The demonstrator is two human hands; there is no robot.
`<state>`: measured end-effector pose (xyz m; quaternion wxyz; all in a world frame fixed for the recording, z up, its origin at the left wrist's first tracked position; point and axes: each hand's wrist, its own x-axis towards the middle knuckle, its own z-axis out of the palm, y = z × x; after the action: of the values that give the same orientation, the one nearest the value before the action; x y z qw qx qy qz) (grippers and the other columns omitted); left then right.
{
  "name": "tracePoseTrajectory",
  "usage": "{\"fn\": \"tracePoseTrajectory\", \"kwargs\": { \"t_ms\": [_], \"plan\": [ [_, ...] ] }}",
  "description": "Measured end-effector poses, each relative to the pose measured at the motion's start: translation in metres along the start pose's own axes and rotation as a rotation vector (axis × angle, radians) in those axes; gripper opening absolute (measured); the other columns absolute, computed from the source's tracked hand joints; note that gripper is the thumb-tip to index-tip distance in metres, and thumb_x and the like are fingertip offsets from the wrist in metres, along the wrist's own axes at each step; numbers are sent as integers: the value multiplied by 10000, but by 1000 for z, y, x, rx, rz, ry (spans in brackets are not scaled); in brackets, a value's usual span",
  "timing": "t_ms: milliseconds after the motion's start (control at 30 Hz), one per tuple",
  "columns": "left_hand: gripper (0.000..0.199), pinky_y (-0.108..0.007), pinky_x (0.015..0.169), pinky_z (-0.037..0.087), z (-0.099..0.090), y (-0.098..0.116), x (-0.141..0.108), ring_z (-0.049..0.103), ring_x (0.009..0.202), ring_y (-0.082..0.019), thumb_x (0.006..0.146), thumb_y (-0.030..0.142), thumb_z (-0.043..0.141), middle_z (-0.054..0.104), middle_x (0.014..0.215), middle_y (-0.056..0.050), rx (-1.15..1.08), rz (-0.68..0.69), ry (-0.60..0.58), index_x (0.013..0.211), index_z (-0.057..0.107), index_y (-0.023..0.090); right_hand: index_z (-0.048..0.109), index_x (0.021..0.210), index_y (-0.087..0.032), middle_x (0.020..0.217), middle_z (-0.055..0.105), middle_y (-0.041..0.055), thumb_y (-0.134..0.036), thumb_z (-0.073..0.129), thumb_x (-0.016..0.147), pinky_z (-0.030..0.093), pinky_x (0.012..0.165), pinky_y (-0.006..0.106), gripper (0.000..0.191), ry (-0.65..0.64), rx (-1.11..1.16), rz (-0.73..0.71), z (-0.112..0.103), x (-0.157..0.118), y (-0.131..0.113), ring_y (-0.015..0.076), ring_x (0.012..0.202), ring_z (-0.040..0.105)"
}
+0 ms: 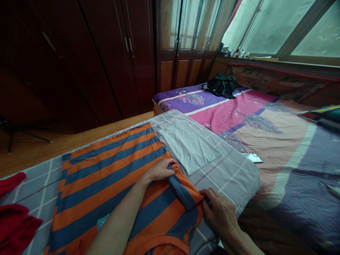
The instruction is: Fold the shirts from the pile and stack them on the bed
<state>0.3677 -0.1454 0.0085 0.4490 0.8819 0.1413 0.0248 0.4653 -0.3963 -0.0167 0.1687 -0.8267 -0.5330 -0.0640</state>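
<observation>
An orange and blue striped shirt [114,177] lies spread on a grey checked cloth [233,173], its neckline toward me. One sleeve is turned back over the shirt's body. My left hand [161,170] pinches the sleeve's upper edge between thumb and fingers. At the sleeve's outer corner, my right hand [219,210] grips the fabric, fingers closed. Just beyond my left hand rests a folded light grey garment [190,147], flat on the cloth. My left forearm covers part of the shirt.
Red fabric [17,226] lies at the left edge. Beyond the checked surface is a bed with a patterned quilt [281,148], holding a black bag-like bundle [222,85] and a white flat object [253,158]. Dark wardrobes [106,53] line the back; a window [278,28] is at right.
</observation>
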Motion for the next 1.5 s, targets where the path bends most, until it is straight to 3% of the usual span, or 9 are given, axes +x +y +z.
{"fn": "tracePoseTrajectory", "kwargs": {
  "t_ms": [200,333,400,533,733,867,1033,1233,1500],
  "plan": [
    [349,-351,828,435,-1,12,-8,590,903,-255,726,156,546,634,947,-84,204,-82,140,1066,626,165,603,847,-213,737,614,5,-165,441,827,413,592,255,170,-37,-39,-13,-1,-6,6,162,667,628],
    [199,-296,812,438,5,23,-10,581,923,-216,799,210,533,596,985,-55,365,-12,169,984,608,207,590,1035,-188,800,622,22,-212,442,863,419,618,260,228,20,-38,-53,-2,-3,2,166,705,627],
    [144,-275,788,446,11,23,-8,590,894,-194,844,223,502,604,955,-41,432,-9,169,953,595,211,599,975,-191,777,608,17,-223,436,876,410,610,261,193,0,-38,-70,-1,-1,0,163,683,615],
    [139,-268,788,452,18,13,-2,600,903,-184,867,193,485,624,953,-40,455,-48,174,963,585,205,563,752,-212,713,575,5,-222,441,873,383,591,267,172,-16,-57,-25,-2,0,1,163,640,590],
    [128,-269,871,430,17,21,-3,563,963,-173,875,174,488,591,982,-35,489,15,206,949,586,207,560,763,-213,730,559,14,-204,465,851,373,593,277,129,-45,-117,-53,-10,-4,8,173,649,571],
    [103,-265,829,444,18,27,-5,556,918,-171,875,172,491,575,925,-32,569,99,160,880,589,200,601,922,-203,897,576,58,-165,446,847,400,667,282,176,-16,-41,-133,-18,1,2,183,757,557],
    [119,-267,752,463,18,15,-3,574,855,-174,888,191,489,573,868,-37,591,58,141,837,597,190,571,727,-191,768,530,51,-124,440,815,378,632,284,171,-72,60,-187,-17,2,-3,186,720,512],
    [112,-268,752,462,17,8,0,579,860,-175,886,189,501,582,890,-36,581,64,168,890,613,194,545,694,-190,739,503,37,-115,472,800,354,615,294,149,-124,77,-162,-21,-1,-4,181,703,494],
    [140,-258,805,430,20,19,0,562,883,-159,916,219,479,593,894,-23,571,187,174,881,612,188,583,1023,-179,946,534,79,-89,462,825,410,698,304,249,-62,194,-252,-27,9,-18,191,828,498]
  ]
}}
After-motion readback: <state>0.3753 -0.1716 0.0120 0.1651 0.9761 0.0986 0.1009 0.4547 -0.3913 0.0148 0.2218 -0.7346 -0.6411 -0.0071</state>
